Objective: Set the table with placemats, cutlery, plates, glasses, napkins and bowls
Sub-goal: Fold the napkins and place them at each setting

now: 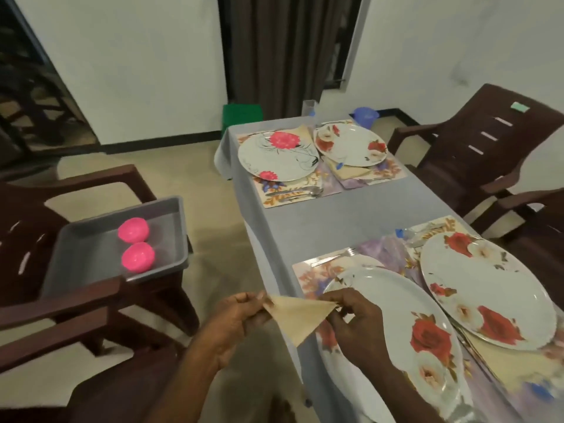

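A beige napkin (297,317) folded into a triangle hangs between my hands at the table's near left edge. My left hand (236,315) pinches its left corner and my right hand (355,322) pinches its right corner, over the nearest floral plate (427,331). A second rose plate (488,288) lies to the right on its placemat (323,270), with a fork (334,257) above the near plate. At the far end sit two more plates (277,154) (351,145) on placemats, with folded napkins (348,170) and cutlery (294,192). Two pink bowls (133,229) (138,257) lie in a grey tray (171,209).
The grey tray rests on a brown plastic chair (76,300) to my left. More brown chairs (488,138) stand on the right side. A clear glass (309,107) and a blue jug (364,116) are at the table's far end, a green bin (241,117) behind it.
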